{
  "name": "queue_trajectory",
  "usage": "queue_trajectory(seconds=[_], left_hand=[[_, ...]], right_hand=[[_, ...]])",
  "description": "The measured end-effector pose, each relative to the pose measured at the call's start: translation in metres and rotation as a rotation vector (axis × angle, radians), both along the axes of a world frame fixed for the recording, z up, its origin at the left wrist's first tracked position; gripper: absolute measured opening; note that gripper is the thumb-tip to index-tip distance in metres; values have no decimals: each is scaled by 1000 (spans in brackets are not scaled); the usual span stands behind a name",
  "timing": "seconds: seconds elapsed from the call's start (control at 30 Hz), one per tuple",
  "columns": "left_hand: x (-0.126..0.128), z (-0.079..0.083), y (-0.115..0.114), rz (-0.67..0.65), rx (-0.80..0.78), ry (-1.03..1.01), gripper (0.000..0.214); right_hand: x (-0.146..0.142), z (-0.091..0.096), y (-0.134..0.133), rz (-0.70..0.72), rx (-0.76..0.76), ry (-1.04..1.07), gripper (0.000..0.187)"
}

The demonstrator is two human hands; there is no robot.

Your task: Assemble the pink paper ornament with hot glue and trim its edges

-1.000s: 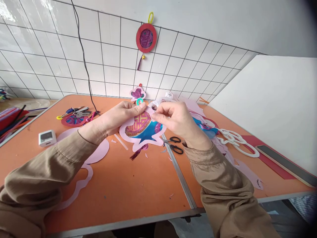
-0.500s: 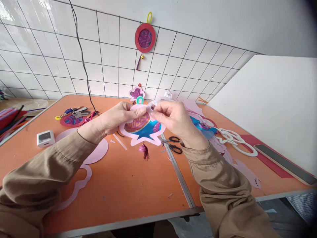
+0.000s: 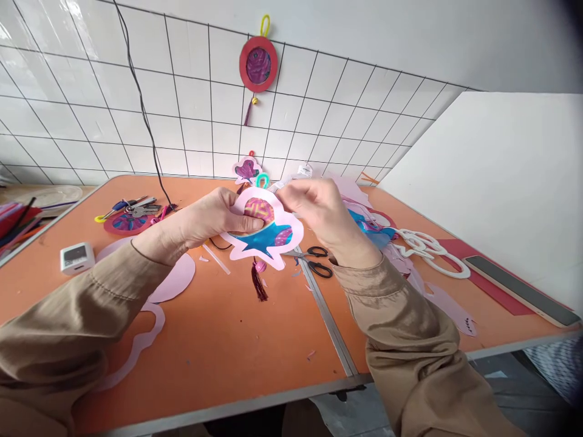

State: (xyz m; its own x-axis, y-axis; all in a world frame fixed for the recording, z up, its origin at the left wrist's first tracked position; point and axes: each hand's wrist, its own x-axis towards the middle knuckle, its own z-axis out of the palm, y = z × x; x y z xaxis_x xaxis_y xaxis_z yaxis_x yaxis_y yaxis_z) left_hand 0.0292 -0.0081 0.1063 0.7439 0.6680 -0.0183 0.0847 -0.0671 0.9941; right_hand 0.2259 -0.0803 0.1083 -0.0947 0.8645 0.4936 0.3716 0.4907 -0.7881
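Note:
In my left hand (image 3: 214, 218) is a pink-edged paper pendant (image 3: 296, 229) with a blue, purple and gold patterned centre, my thumb lying across its face. A teal loop (image 3: 263, 180) stands at its top, and a pink bell (image 3: 260, 266) with a dark red tassel (image 3: 259, 285) dangles below. Beside the pendant's upper right edge is my right hand (image 3: 319, 215), its fingers curled closed; whether anything is between the fingertips is hidden. Black-handled scissors (image 3: 320, 262) lie on the table under the right wrist.
On the orange table (image 3: 218, 346) are pink paper cutouts (image 3: 175, 282), a white device (image 3: 77, 258), keys (image 3: 141, 209), white looped shapes (image 3: 432, 249) and a phone (image 3: 519, 290). A round red pendant (image 3: 259, 64) hangs on the tiled wall, a smaller pink pendant (image 3: 246, 170) below it.
The right hand has come off the pendant's top edge. My left thumb has shifted down onto its face, and the pendant has tilted, with its tassel swinging left.

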Motion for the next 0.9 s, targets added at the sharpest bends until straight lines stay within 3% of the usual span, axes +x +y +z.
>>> queue_trajectory(seconds=[0.13,0.3,0.47,0.63,0.73,0.9], left_hand=[[-1,2,0,4,-22,-13,27],[-1,4,-3,-30,34,24,22],[-1,2,-2,-21,95,98,18],[-3,0,0,-79,134,101,21],[-3,-2,-1,-82,125,115,23],[-2,0,-4,-131,145,97,23]], right_hand=[[10,6,-5,74,-84,76,72],[0,3,-4,17,-17,-60,40],[-7,-3,-1,-9,12,-83,34],[-7,-2,-4,-61,57,-74,41],[-6,-2,-5,-3,41,-23,49],[-8,-6,-2,-59,115,-109,43]])
